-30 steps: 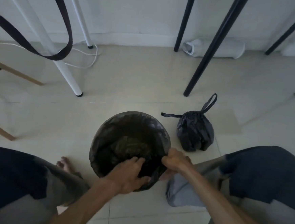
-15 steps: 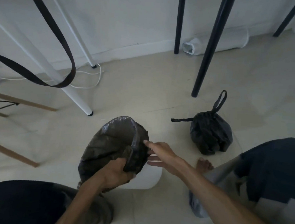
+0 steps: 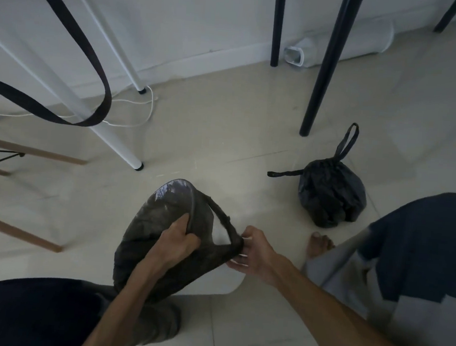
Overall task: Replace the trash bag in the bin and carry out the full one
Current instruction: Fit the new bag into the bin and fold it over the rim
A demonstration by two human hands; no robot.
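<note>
While tilted on the floor between the knees, white bin (image 3: pixel 220 287) lined with a fresh dark trash bag (image 3: pixel 163 222), mouth turned up and away toward the wall. Left hand (image 3: pixel 178 241) over the near rim, fingers curled round the edge and a fold of bag, thumb pressed inside the liner. Right hand (image 3: pixel 253 252) just beside it, fingertips pinched together on a twisted band of the bag's hem (image 3: pixel 224 221), drawn taut across a bare white patch of the bin's side. Full bag (image 3: pixel 330 196), black and drawn shut by its cord, sitting on the floor to the right, well apart from the bin, one loop handle standing up, near a black table leg (image 3: pixel 325 63). Bare toes (image 3: pixel 319 244) visible close by the right hand.

Probable step: fitting the new liner, with the hem not yet seated on the right side. Next move likely calls for stretching that twisted band down and over the rim while the left hand steadies the bin, then setting the bin upright. After that, lifting the full bag by its loop and carrying it out.
</note>
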